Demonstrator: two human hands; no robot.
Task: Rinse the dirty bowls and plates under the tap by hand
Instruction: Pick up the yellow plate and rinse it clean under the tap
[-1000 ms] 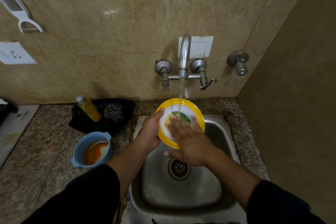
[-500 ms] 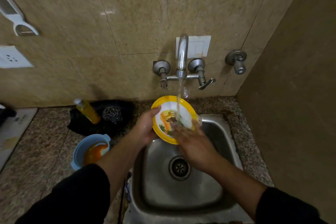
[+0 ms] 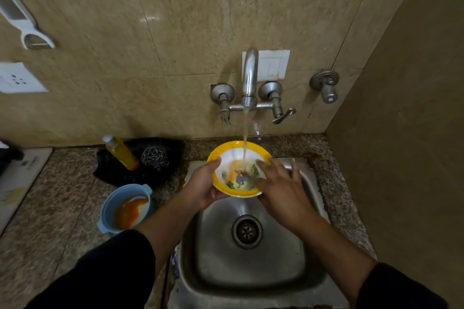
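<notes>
Our left hand (image 3: 204,187) grips the yellow-rimmed bowl (image 3: 237,169) by its left rim, over the sink (image 3: 251,258) under the tap (image 3: 249,75) stream; right hand (image 3: 281,189) spread open, fingers rubbing inside, holding nothing; bowl looks light, stiff, wet-slippery; rim hold seems safest.

Brushed steel sink (image 3: 251,273), shiny metal tap (image 3: 249,75), glossy plastic bowl (image 3: 226,150), speckled polished stone surface (image 3: 57,211), glazed wall tiles (image 3: 175,20).
</notes>
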